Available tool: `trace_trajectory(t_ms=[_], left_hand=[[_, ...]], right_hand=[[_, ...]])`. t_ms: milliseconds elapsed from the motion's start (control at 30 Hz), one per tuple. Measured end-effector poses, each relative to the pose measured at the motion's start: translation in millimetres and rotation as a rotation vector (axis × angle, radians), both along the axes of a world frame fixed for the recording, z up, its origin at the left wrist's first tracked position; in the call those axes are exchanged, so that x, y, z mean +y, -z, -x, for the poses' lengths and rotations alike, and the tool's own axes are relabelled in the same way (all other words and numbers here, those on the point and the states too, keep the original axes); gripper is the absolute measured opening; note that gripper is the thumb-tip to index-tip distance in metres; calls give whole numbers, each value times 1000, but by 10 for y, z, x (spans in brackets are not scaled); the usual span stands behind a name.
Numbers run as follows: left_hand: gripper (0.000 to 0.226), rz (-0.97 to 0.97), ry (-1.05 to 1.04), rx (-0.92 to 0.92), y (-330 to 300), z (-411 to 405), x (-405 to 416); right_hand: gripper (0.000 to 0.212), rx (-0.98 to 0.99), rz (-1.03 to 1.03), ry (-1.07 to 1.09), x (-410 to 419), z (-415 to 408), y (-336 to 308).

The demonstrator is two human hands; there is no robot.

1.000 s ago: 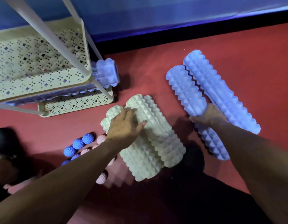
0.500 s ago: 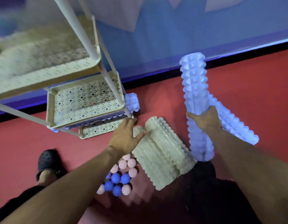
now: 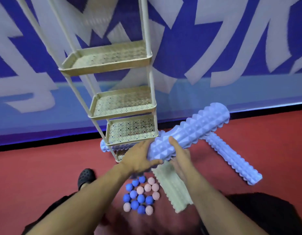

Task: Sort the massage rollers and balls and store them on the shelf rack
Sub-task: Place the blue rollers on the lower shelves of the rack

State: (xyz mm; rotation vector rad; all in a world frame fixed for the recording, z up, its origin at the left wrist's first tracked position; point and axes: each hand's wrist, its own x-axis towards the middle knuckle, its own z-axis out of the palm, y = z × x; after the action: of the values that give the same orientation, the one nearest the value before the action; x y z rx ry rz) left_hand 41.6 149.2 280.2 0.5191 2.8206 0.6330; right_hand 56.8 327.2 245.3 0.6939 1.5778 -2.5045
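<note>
Red floor (image 3: 36, 167) under a blue wall. Held up beside the shelf rack (image 3: 129, 131): blue roller (image 3: 194, 133), left hand (image 3: 138, 158) and right hand (image 3: 179, 155) both curled around its near end.

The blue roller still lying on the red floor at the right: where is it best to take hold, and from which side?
Grip the blue roller on the floor around its middle, coming from above. It lies flat and free on both long sides, so fingers can likely wrap it there and it should stay balanced.
</note>
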Motion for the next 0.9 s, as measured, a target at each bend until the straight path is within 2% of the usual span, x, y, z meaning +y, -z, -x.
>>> trace_trajectory(t_ms=[100,233,300,400,500,600,667,733,800,900], left_hand=[[111,164,-43,109,-210,-226,-279],[116,241,-87,196,-443,-472,-667],[114,234,-106,246,-540,-579,-859],[107,323,-118,314,-706,-686,-1145],[106,392,-127,361,-885,-767,-1421],[105,433,-120,408,-1031,-841,-1635],[106,456,-112,436,-1108,-880,-1733],[106,467,-88,478,-1170,-902,-1798],[104,463,-48,528,-1213,-902,-1842],[102,436,2,593,-1215,-864,-1895]], right_hand=[[50,-2,136,-40,-375,-244,-231],[56,36,116,-112,-703,-465,-452],[61,37,3,-214,-750,-568,-549],[65,-18,-280,-317,-648,-644,-666],[72,0,-415,-147,-396,-601,-801],[104,-9,-517,10,-126,-510,-1020],[114,7,-565,3,1,-495,-1149],[110,48,-604,-19,72,-494,-1261],[97,75,-595,-32,106,-491,-1340],[77,88,-412,-121,163,-520,-1406]])
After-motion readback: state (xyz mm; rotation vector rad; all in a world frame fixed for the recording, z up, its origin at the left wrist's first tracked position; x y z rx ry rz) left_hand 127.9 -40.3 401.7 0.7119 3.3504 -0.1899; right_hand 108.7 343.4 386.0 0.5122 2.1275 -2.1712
